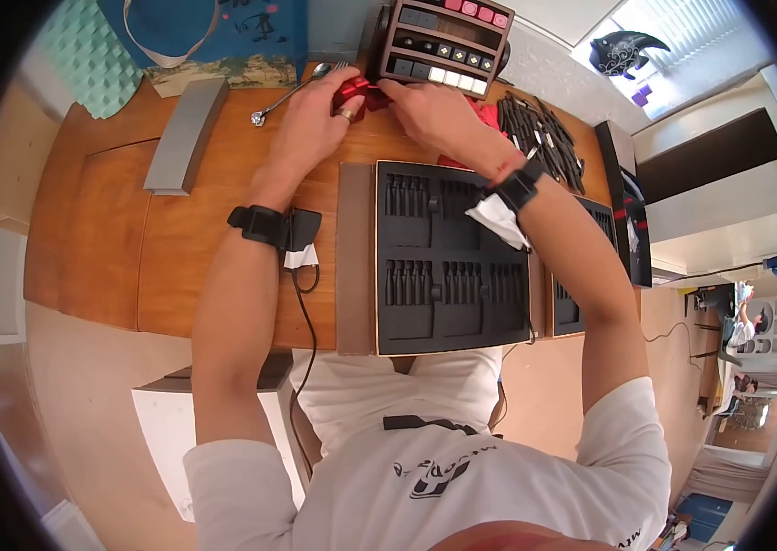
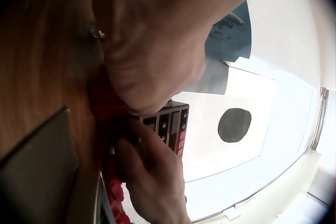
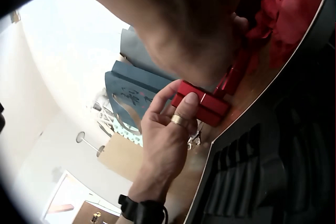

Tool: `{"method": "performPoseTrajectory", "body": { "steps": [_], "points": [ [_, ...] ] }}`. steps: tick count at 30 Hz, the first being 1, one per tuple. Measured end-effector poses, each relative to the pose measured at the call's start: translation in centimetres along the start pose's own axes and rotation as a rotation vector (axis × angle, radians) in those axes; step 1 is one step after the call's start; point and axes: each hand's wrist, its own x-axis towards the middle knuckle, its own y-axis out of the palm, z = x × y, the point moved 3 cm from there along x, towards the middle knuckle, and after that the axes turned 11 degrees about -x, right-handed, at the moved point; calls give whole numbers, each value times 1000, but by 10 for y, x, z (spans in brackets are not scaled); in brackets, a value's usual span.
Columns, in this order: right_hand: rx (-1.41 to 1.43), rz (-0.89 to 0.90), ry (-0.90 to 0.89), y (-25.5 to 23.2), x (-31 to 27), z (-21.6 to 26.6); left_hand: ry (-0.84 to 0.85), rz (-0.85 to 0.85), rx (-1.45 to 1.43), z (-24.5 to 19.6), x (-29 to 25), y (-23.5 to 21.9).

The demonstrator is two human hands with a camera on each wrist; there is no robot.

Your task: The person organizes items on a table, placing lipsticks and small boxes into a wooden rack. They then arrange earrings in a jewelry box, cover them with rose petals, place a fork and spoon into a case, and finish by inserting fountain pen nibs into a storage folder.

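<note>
In the right wrist view the left hand (image 3: 167,140), a gold ring on one finger, pinches a shiny red box (image 3: 202,103) between thumb and fingers. Beside it the right hand (image 3: 194,40) reaches over another red piece (image 3: 229,81); its fingertips are mostly hidden there. The head view has both hands meeting at the table's back edge, left hand (image 1: 317,119) on the red box (image 1: 352,90), right hand (image 1: 439,115) just right of it. Whether the right fingers grip anything cannot be told.
A black foam-lined case (image 1: 453,241) lies open at the front. Behind stand a wooden rack (image 1: 446,41) of small blocks and a blue bag (image 1: 214,37). Dark sticks (image 1: 545,138) are heaped right, near red cloth (image 1: 483,114). A grey box (image 1: 186,138) lies left.
</note>
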Motion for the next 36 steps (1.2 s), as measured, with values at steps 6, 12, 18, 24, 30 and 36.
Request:
{"method": "performPoseTrajectory", "body": {
  "steps": [6,12,18,24,30,36],
  "points": [
    [-283,26,-84,23,20,2,111,5,-24,-1,-1,2],
    [-69,190,-50,17,19,2,13,-18,-38,3,-1,1],
    [127,121,-63,5,19,-4,17,24,-67,4,-3,3],
    [765,261,130,-7,4,-29,-11,139,-209,2,-6,11],
    [869,280,91,-9,0,-25,33,180,-103,-2,-8,11],
    [890,310,205,-19,8,-24,-126,171,-240,7,-4,7]
  ]
}}
